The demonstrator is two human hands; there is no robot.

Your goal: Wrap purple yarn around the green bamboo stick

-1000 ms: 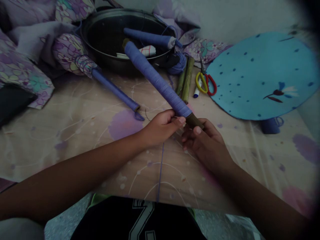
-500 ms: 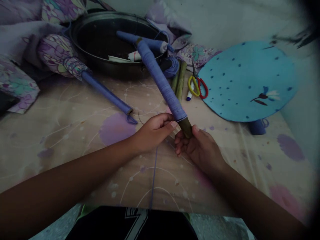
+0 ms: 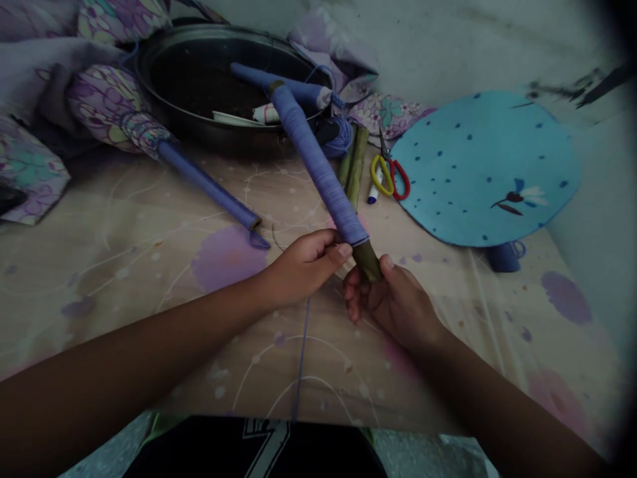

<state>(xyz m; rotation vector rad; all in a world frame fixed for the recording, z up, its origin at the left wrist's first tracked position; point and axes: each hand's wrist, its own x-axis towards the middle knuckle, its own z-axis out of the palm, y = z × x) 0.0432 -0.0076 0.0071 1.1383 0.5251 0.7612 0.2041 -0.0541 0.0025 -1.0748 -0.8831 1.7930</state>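
Note:
A greenish-brown stick (image 3: 367,260) wrapped in purple yarn (image 3: 321,169) slants away from me, its far end in front of the pan. My right hand (image 3: 405,302) grips the bare near end between thumb and fingers. Just left of it, my left hand (image 3: 308,262) is closed, thumb against forefinger, where the winding stops. From beneath that hand a loose yarn strand (image 3: 301,358) runs down to the table's front edge. The hand hides the strand's upper part.
A dark pan (image 3: 223,136) holds another purple-wrapped stick (image 3: 298,89). Left lies a purple-handled tool with a floral cloth head (image 3: 104,109). Scissors (image 3: 389,176), a marker (image 3: 374,189), bare sticks (image 3: 357,162) and a blue dotted oval board (image 3: 490,166) stand right. The table (image 3: 149,318) has a patterned cover.
The near end of the wrapped stick has dipped slightly towards me, and my right fingers have shifted a little around it. The whole view has drifted slightly. Both hands keep their places.

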